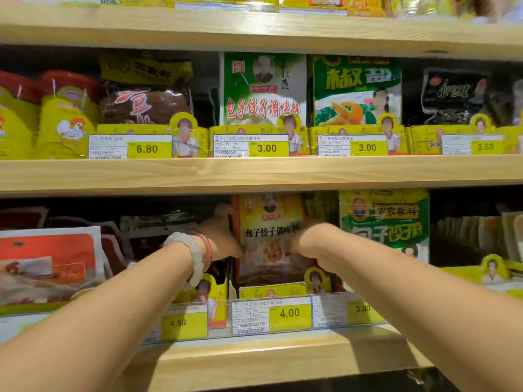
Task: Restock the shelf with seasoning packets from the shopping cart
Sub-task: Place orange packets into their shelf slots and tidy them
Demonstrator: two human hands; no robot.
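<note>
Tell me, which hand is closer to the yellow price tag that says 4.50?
Left. The left hand, wearing bracelets, is right above the 4.50 tag, at the left edge of the orange packet. The right hand is farther over, at the packet's right edge.

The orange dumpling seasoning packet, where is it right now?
In the head view it stands on the lower shelf, centre, between both hands, above the 4.00 price tag and left of the green packet.

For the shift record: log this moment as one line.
stage: shelving | left hand: at packet's left edge | right hand: at its right edge | item: orange seasoning packet | slot: lower shelf
</note>
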